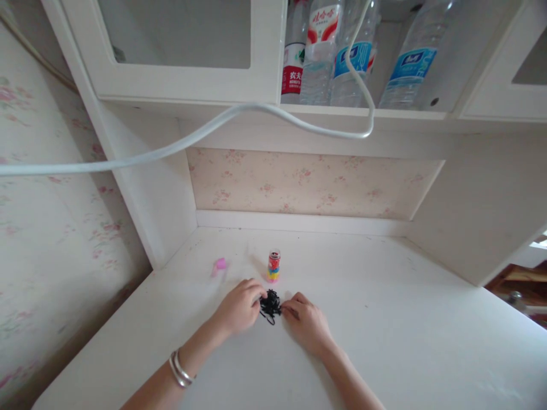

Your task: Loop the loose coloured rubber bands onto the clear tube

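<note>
On my left forearm (200, 346) I wear a silver-coloured bangle (181, 372), rounded and shiny, looking like two smooth bands set side by side and catching pale highlights. My right forearm (347, 367) is bare, as are my left hand (241, 304) and right hand (308, 324).

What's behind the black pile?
A colourful jar stands upright behind the pile on the tabletop; flowered wallpaper shows farther back. The tabletop directly beneath the pile is covered, so can't tell there.
</note>
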`<control>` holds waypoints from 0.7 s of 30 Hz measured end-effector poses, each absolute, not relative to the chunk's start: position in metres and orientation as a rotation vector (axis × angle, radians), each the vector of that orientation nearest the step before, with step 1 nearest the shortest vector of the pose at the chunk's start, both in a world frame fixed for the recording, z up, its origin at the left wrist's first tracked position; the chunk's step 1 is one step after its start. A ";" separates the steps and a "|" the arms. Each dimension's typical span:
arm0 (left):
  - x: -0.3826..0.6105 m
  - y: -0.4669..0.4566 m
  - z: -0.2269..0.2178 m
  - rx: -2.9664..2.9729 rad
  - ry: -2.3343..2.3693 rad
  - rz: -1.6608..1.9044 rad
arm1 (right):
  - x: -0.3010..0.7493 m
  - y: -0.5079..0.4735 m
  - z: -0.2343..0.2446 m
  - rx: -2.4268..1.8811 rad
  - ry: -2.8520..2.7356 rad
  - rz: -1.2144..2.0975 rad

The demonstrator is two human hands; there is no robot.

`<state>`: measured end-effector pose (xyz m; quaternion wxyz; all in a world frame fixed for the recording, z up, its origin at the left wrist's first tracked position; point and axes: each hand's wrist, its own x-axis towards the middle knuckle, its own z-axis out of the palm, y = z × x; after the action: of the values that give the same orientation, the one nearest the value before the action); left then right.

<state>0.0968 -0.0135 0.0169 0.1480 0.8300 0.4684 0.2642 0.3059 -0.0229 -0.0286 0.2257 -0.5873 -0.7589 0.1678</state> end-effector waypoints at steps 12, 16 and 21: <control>0.095 -0.020 -0.021 2.364 1.352 0.653 | 0.298 -0.027 -0.030 -1.570 -2.114 0.415; 0.095 -0.021 -0.024 2.380 1.355 0.692 | 0.299 -0.026 -0.035 -1.506 -2.049 0.454; 0.097 -0.022 -0.027 2.428 1.324 0.731 | 0.303 -0.025 -0.039 -1.480 -2.003 0.479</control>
<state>0.0966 -0.0218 -0.0265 0.1401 0.8405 0.4581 0.2531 0.3031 -0.0251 -0.0390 0.2983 -0.5570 -0.7539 0.1803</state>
